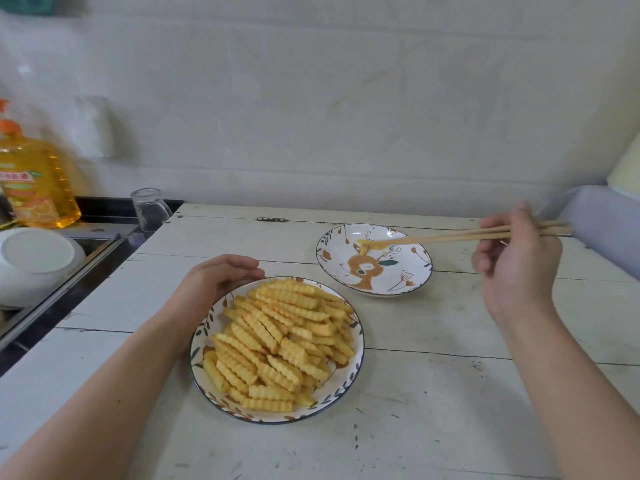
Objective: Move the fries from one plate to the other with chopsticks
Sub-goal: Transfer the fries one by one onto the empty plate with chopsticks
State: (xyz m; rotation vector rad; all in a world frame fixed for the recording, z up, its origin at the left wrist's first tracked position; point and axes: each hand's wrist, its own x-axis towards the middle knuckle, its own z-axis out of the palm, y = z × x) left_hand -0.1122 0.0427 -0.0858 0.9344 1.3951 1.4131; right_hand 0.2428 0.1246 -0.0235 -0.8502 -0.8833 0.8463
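A patterned plate [353,379] heaped with crinkle-cut fries [280,341] sits on the white wooden table. My left hand [216,280] rests against its far left rim, fingers curved along the edge. A second plate [412,275] with a deer picture stands behind it to the right. My right hand [516,258] grips a pair of wooden chopsticks [450,236], whose tips pinch one fry [367,244] just over the far part of the deer plate.
A glass jar [149,207] stands at the table's back left corner. Left of the table are a yellow oil bottle [36,181], a sink and an upturned white bowl [36,258]. A wall runs close behind; a pale padded edge [602,220] is at right.
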